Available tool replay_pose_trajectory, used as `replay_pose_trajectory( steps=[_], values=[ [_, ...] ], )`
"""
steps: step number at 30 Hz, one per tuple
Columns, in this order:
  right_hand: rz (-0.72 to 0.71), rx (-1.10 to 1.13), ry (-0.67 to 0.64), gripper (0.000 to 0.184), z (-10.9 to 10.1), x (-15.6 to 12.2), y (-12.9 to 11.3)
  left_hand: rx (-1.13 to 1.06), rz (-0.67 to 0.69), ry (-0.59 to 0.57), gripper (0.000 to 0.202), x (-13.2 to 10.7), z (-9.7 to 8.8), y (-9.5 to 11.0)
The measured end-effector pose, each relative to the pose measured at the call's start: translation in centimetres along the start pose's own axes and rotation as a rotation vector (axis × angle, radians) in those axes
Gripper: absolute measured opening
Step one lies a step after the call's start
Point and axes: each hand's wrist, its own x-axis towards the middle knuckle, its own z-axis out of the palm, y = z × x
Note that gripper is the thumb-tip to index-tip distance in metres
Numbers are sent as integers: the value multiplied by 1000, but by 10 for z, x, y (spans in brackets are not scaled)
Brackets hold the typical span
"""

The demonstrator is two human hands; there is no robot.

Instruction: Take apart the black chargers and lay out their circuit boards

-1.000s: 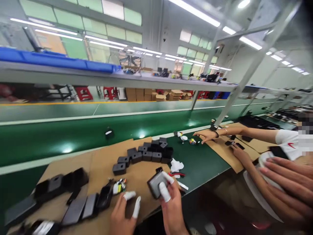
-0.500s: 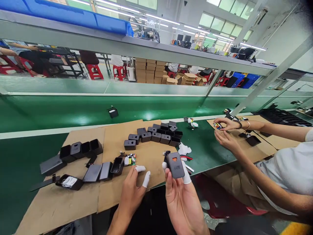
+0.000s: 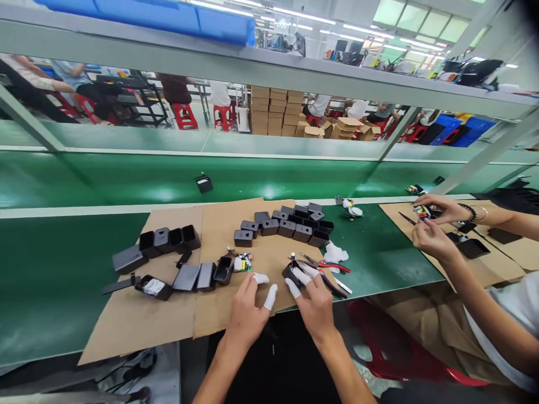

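Note:
My right hand (image 3: 315, 308), with white finger cots on its fingertips, grips a small black plastic case (image 3: 288, 273) at the cardboard's front edge. A small white connector shows at the case's top; its inside is mostly hidden. My left hand (image 3: 247, 314) holds nothing. Its thumb and forefinger, both in white cots, are spread just above the cardboard (image 3: 219, 314). Beyond those fingertips lies a circuit board (image 3: 245, 262) beside an open black case (image 3: 223, 270). Pliers with red handles (image 3: 339, 267) and a dark-handled tool (image 3: 334, 287) lie close to my right hand.
Several black cases (image 3: 286, 229) stand grouped on the cardboard, with more at left (image 3: 162, 241). A crumpled white cloth (image 3: 336, 252) lies right of them. A co-worker's hands (image 3: 440, 224) hold a small board at the right. A metal shelf (image 3: 269, 64) spans above the bench.
My right hand has turned over and lowered the case from a raised, palm-up hold to the cardboard. My left hand stays open. The view has shifted, so the bench items appear farther right.

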Motion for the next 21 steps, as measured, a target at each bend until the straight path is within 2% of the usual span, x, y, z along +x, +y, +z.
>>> replay_pose_trajectory(
  steps=[3, 6, 12, 17, 21],
  values=[
    [-78, -68, -56, 41, 2, -13, 10, 5, -17, -4, 7, -1, -1, 1],
    [-98, -65, -67, 45, -3, -11, 5, 4, -17, 3, 8, -1, -2, 1],
    [-82, -19, -5, 41, -11, 11, -6, -47, -18, -12, 6, -1, -1, 1],
    [-106, -35, -43, 29, -5, 8, -1, -42, -43, -12, 4, 0, -2, 4],
    [-119, 22, -40, 39, -11, 9, -5, -25, -38, -1, 3, 0, -4, 6]
  ],
)
